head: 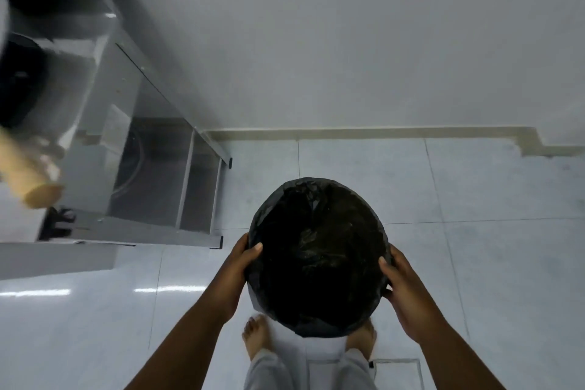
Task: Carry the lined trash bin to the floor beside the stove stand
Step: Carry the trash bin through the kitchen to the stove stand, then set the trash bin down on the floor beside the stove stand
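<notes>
- Wall (pixel 348 41): plain pale surface, fills the upper half of the frame and meets the floor along a beige skirting strip.
- Floor (pixel 474 247): light glossy tiles with thin joints, covering the lower half of the frame; glare streaks at lower left.
- Stove stand (pixel 152 168): grey metal frame at upper and middle left, blurred by motion. Its two black-capped feet rest on the tiles, left of the bin in the frame. A tan cylindrical handle juts in at the far left edge; what it belongs to cannot be told.
- Trash bin (pixel 318 258): round, mouth up, lined with a black bag (pixel 316 187) folded over the rim. It sits in the lower centre of the frame, between your hands, right of the stand's near foot. Whether its base is on the floor or lifted cannot be told; it hides the ground beneath it.
- Your left hand (pixel 242 266): grip clamped on the left rim, thumb over the liner edge, fingers on the outside.
- Your right hand (pixel 403 288): grip clamped on the right rim, thumb over the edge.
- Your bare feet (pixel 256 336): on the tiles directly below the bin, partly covered by it; light trouser legs at the bottom edge.
</notes>
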